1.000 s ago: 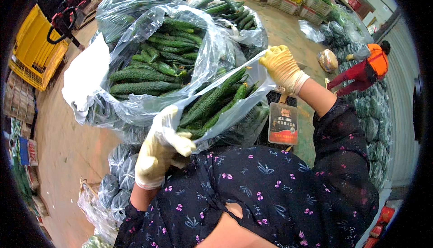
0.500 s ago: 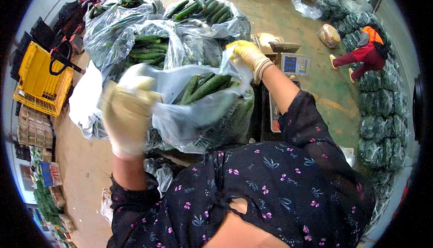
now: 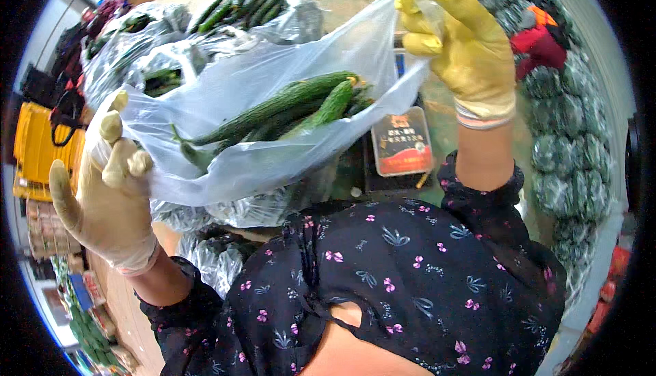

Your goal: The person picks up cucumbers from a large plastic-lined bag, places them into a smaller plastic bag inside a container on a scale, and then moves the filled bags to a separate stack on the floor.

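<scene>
The person held a clear plastic bag (image 3: 273,109) up in the air with both hands. The left hand (image 3: 106,191), in a pale glove, was closed on the left corner of the bag, with a few fingers sticking out. The right hand (image 3: 465,48), in a yellow glove, pinched the right edge of the bag higher up, and its other fingers were spread. So the bag hung between the two hands, near the person's chest, tipped up on the right side. Inside it lay some long green cucumbers (image 3: 287,106), and they slid down toward the left end. It looked like the step was lifting the filled bag and holding it tight. I think the next move needs a firm grip on both ends, because the bag was thin and the cucumbers looked heavy. Far behind the bag sat more bags of cucumbers (image 3: 239,10) on the floor. A yellow crate (image 3: 41,150) stood far to the left. A flat thing with a red label (image 3: 402,145) lay below the bag. Another person in orange and red (image 3: 543,37) bent down far to the right, next to piles of dark green vegetables (image 3: 567,143).
</scene>
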Demonstrator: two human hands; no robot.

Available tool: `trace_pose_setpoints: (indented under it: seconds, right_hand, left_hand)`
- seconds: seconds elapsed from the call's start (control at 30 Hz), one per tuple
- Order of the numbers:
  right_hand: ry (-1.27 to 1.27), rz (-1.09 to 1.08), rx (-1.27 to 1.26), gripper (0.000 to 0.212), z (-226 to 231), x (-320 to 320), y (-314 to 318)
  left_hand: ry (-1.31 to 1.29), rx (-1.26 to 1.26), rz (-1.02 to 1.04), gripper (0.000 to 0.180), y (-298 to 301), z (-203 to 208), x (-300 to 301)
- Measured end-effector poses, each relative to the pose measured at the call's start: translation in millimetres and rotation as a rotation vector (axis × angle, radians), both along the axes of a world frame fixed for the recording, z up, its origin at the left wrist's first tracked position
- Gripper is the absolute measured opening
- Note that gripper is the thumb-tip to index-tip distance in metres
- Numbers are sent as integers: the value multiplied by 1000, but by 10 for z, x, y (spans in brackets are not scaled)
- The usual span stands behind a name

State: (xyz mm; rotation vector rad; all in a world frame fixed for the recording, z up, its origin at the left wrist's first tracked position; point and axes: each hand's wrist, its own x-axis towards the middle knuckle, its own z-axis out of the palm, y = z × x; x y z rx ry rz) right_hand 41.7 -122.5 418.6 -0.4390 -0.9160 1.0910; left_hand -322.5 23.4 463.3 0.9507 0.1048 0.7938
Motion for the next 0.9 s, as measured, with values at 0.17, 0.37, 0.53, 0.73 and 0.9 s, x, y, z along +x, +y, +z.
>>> trace_pose_setpoints:
  seconds: [0.17,0.37,0.53,0.73,0.9]
  right_hand:
    - [-119,-408,-327,38,-313,455,-896]
    - [-143,-799,-769,36,-1520,1085,-1442]
    - [-54,-898,-984,34,-2715,1395,-1585]
    - [-239,-912,-1230,46,-4181,1682,-1626]
    - [-468,-1002,-1262,65,-4623,1795,-1611]
  left_hand:
    - [217,-355,-152,67,-163,-469,887]
    - [421,-483,-445,43,-160,-1848,2224]
    - [726,-417,-439,35,-204,-3371,2943]
    - [889,-478,-430,34,-290,-4730,3326]
    - [901,-341,-303,28,-526,-5066,3554]
